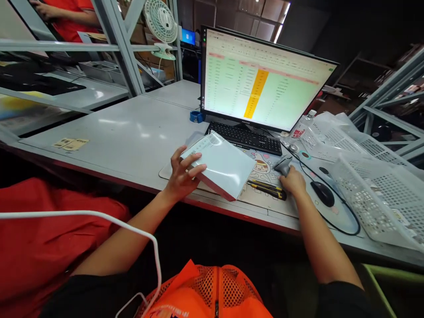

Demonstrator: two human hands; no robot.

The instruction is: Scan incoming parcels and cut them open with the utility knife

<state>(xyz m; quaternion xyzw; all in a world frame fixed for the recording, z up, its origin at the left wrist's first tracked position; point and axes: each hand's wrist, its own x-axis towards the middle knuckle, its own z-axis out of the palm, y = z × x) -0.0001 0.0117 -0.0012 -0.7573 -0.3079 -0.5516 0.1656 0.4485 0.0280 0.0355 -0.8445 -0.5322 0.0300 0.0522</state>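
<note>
My left hand [185,176] grips a flat white box [222,162] at its left end, fingers spread over its top face. The box is tilted above the desk's front edge. In my right hand [293,180] is a grey barcode scanner [283,165], held by its handle just right of the box. Between the two lie yellow-and-black utility knives [267,189] on a printed desk mat [262,166]. A black keyboard [247,138] sits behind the box, partly covered by it.
A monitor [258,79] showing a spreadsheet stands behind the keyboard. Right of my right hand are a black mouse [322,193], a looping cable and white plastic baskets [380,198]. Blue tape [196,116] and brown labels [70,144] lie leftward. Another person's arm [71,17] shows far left.
</note>
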